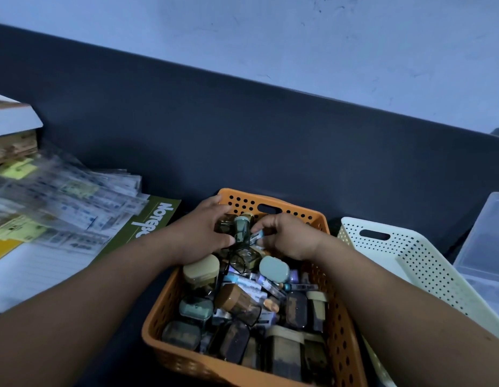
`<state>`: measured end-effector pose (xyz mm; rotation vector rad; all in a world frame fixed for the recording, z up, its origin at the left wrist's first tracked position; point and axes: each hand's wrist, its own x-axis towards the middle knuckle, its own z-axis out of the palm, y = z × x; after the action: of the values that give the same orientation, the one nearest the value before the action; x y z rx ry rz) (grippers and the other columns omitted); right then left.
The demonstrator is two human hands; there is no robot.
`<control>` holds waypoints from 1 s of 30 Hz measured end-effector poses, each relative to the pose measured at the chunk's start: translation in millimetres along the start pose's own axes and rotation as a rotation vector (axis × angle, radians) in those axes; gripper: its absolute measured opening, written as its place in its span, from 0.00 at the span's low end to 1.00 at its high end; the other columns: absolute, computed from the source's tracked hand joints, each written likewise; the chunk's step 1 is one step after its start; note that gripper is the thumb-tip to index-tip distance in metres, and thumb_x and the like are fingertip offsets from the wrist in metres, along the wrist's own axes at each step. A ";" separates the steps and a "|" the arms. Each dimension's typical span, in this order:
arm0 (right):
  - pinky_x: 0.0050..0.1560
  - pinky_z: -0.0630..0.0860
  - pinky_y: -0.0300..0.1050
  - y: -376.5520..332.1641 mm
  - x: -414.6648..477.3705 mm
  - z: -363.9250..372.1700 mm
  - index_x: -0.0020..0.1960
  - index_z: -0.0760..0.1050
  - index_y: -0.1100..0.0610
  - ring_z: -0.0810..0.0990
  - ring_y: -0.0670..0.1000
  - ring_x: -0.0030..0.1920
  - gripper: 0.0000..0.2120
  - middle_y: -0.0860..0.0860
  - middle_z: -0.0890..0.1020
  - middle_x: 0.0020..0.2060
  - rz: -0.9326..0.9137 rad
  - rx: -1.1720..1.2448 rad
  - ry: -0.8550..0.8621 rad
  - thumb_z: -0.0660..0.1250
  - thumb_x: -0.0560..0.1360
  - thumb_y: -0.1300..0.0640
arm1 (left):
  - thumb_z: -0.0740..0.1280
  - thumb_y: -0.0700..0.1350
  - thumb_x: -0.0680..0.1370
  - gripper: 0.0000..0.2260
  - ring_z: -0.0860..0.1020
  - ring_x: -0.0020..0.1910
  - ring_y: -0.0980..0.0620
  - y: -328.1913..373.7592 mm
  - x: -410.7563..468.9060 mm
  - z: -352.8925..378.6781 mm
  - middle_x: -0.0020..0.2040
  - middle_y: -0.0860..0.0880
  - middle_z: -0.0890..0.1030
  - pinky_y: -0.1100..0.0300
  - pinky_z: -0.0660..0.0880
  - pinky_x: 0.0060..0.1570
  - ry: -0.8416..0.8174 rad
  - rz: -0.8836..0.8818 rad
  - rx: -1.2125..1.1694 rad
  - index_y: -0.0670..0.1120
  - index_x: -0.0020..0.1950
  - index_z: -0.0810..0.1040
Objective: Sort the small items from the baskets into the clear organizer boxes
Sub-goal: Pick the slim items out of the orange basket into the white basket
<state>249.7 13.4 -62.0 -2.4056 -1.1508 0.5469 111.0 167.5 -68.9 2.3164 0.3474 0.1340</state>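
We see the dark table (270, 152) filling the middle of the frame, bare across its upper centre up to the wall. At lower centre sits the orange basket (159, 319), perforated and heaped with small containers (237, 303): lidded jars, flat tins and little tubes. Just beside its right wall lies the white basket (427, 263), tilted, and beyond that, at the right edge of the frame, the clear organizer box (485, 247) is partly cut off. On the left a spread of papers (69, 191) overlaps a green notebook (147, 224), whose corner comes near the orange basket's far left corner.

Both forearms reach in from the bottom corners and meet over the basket's far end. Our left hand (200, 236) has its fingers curled over a dark jar (223, 226), thumb below it, right by the far rim. Our right hand (290, 238) is clenched small, thumb and forefinger pinching a pale tube (256, 236). Between the two hands stands a green-capped vial (240, 229), upright; we cannot tell which hand touches it. The hands are close together, with the basket walls tight on either side
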 end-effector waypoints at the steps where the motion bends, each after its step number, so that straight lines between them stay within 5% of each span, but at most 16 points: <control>1: 0.44 0.75 0.42 0.0 -1.9 -2.6 0.56 0.77 0.47 0.79 0.48 0.44 0.09 0.48 0.81 0.45 -0.002 0.024 0.025 0.68 0.77 0.57 | 0.68 0.47 0.77 0.31 0.51 0.76 0.57 -0.4 0.0 -0.2 0.78 0.59 0.45 0.61 0.54 0.71 0.002 -0.001 -0.007 0.51 0.77 0.58; 9: 0.41 0.74 0.48 11.0 -51.3 -47.7 0.48 0.77 0.55 0.76 0.50 0.39 0.07 0.52 0.80 0.39 -0.013 0.281 0.335 0.67 0.75 0.65 | 0.68 0.46 0.77 0.30 0.53 0.75 0.55 0.4 0.9 -2.9 0.78 0.56 0.47 0.63 0.55 0.66 0.009 0.001 0.027 0.50 0.76 0.60; 13: 0.30 0.69 0.39 33.2 -87.6 -69.6 0.50 0.77 0.55 0.72 0.48 0.32 0.07 0.50 0.77 0.37 0.072 0.239 0.493 0.67 0.75 0.64 | 0.68 0.46 0.77 0.30 0.55 0.76 0.52 1.1 -0.4 -1.9 0.78 0.55 0.48 0.61 0.56 0.67 0.017 0.003 0.049 0.50 0.76 0.60; 17: 0.38 0.74 0.45 58.1 -108.8 -73.5 0.52 0.76 0.52 0.77 0.50 0.37 0.10 0.52 0.81 0.44 0.218 0.127 0.584 0.66 0.74 0.64 | 0.68 0.46 0.76 0.30 0.55 0.75 0.52 3.3 -0.8 -1.5 0.79 0.55 0.48 0.63 0.57 0.65 0.016 0.009 0.051 0.51 0.76 0.61; 20: 0.47 0.75 0.44 60.2 -113.7 -68.0 0.59 0.76 0.52 0.79 0.50 0.50 0.16 0.49 0.81 0.53 0.259 0.064 0.587 0.68 0.73 0.63 | 0.68 0.46 0.77 0.30 0.55 0.75 0.52 4.1 -1.1 -2.1 0.78 0.55 0.48 0.63 0.56 0.64 0.007 0.008 0.048 0.51 0.76 0.60; 23: 0.58 0.73 0.43 31.1 -113.4 -56.2 0.56 0.78 0.49 0.78 0.45 0.55 0.14 0.42 0.81 0.50 0.082 0.131 0.507 0.72 0.73 0.61 | 0.68 0.46 0.77 0.30 0.54 0.75 0.53 3.6 -1.0 -2.6 0.78 0.55 0.47 0.64 0.56 0.62 0.000 0.008 0.039 0.50 0.76 0.60; 26: 0.56 0.76 0.42 -13.0 -113.0 -38.5 0.55 0.78 0.44 0.80 0.41 0.49 0.15 0.41 0.80 0.52 -0.062 0.178 0.245 0.73 0.72 0.58 | 0.68 0.46 0.77 0.30 0.54 0.75 0.53 3.4 -1.3 -2.8 0.78 0.56 0.47 0.64 0.56 0.62 -0.003 0.004 0.028 0.50 0.76 0.60; 28: 0.52 0.76 0.38 -34.1 -105.7 -23.4 0.60 0.76 0.43 0.78 0.39 0.46 0.17 0.41 0.77 0.59 -0.070 0.050 0.018 0.72 0.73 0.54 | 0.68 0.46 0.77 0.30 0.54 0.76 0.53 2.8 -0.8 -2.7 0.78 0.56 0.47 0.64 0.56 0.64 -0.003 -0.001 0.018 0.51 0.76 0.60; 30: 0.57 0.75 0.43 -41.8 -90.7 -7.2 0.62 0.75 0.43 0.75 0.41 0.51 0.18 0.42 0.75 0.61 -0.047 -0.121 -0.130 0.71 0.73 0.52 | 0.68 0.47 0.77 0.30 0.54 0.76 0.54 2.8 -0.9 -2.8 0.78 0.56 0.47 0.63 0.55 0.65 -0.001 0.001 0.019 0.50 0.76 0.60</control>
<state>174.2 -36.4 -19.0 -2.4683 -1.3267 0.6437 110.2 167.3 -64.9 2.3356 0.3483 0.1310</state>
